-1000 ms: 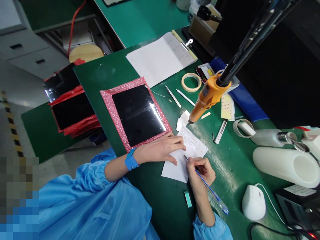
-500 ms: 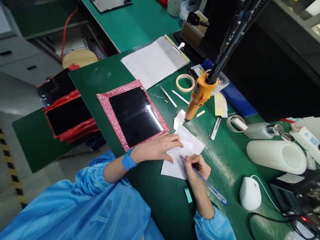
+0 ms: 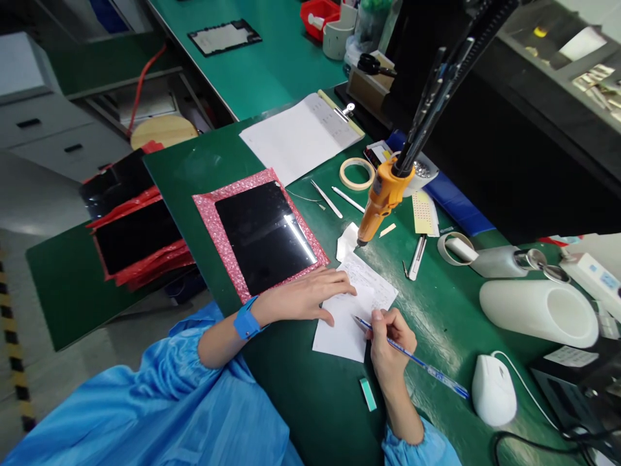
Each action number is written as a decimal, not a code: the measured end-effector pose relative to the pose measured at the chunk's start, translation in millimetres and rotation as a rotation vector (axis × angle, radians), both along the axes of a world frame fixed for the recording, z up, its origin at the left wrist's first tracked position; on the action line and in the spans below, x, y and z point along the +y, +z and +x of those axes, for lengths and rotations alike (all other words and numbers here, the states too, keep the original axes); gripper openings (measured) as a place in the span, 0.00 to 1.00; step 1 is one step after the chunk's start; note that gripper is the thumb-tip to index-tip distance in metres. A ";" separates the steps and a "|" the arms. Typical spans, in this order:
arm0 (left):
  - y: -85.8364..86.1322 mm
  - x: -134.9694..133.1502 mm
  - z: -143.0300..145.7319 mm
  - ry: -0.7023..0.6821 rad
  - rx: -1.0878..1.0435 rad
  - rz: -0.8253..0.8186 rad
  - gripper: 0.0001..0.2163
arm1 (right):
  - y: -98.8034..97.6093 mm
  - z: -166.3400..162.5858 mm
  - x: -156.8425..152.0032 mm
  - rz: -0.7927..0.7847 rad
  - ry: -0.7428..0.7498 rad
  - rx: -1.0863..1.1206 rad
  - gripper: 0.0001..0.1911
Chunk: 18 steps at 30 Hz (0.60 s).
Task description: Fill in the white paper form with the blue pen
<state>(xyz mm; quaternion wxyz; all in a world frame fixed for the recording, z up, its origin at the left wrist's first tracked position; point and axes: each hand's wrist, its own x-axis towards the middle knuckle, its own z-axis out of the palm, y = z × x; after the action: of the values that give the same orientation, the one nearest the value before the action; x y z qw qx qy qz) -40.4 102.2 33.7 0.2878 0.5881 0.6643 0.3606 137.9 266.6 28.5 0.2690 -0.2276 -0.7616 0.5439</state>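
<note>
My left hand lies with its fingers stretched out across the left edge of a white paper sheet. In my right hand is a blue ballpoint pen, its tip at or just over the sheet; I cannot tell whether it touches. Under that sheet, a second paper with handwriting shows at the upper right. Just beyond my left hand, a black glossy screen panel rests on pink bubble wrap. A small green-and-white piece sits on the table below the paper.
An orange electric screwdriver hangs over the table, its tip near the papers. Around it are tweezers, a tape roll, a utility knife and a clipboard. A white mouse is at right; wrapped panels are stacked at left.
My right hand has shifted slightly right with the pen, which now leans lower toward the mouse. My left hand keeps its place on the paper. The camera view has tilted slightly upward.
</note>
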 end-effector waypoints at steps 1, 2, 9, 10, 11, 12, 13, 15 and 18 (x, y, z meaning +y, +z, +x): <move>0.0 0.1 -0.3 -0.006 0.001 0.001 0.29 | -0.1 -0.3 0.0 0.001 -0.005 0.001 0.35; -0.1 0.1 -0.5 -0.011 0.002 0.000 0.28 | -0.2 -0.6 0.1 0.003 -0.009 0.001 0.35; -2.9 0.8 -0.8 -0.007 -0.009 0.015 0.23 | -1.3 -0.3 1.0 0.010 -0.020 -0.005 0.35; -2.8 0.7 -0.8 -0.003 -0.010 0.022 0.23 | -1.6 -0.1 0.9 0.008 -0.017 -0.007 0.35; -2.4 0.5 -0.8 0.002 -0.009 0.026 0.23 | -1.9 0.1 0.8 0.005 -0.013 -0.009 0.34; -1.9 0.3 -0.7 0.008 -0.007 0.025 0.24 | -2.1 0.3 0.7 0.002 -0.008 -0.010 0.34; -1.4 0.1 -0.6 0.013 -0.004 0.020 0.26 | -2.3 0.4 0.6 0.000 -0.003 -0.011 0.34; -0.7 -0.3 -0.4 0.021 -0.002 0.002 0.28 | -2.5 0.5 0.3 -0.002 0.006 -0.011 0.34; -1.7 -0.9 -0.5 0.027 -0.009 -0.007 0.31 | -2.0 0.2 0.2 -0.004 0.015 -0.010 0.33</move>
<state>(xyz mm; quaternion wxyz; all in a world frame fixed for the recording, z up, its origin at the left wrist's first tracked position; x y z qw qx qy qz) -40.9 101.4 32.1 0.2880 0.5766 0.6719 0.3649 138.1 266.8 26.5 0.2607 -0.2251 -0.7636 0.5461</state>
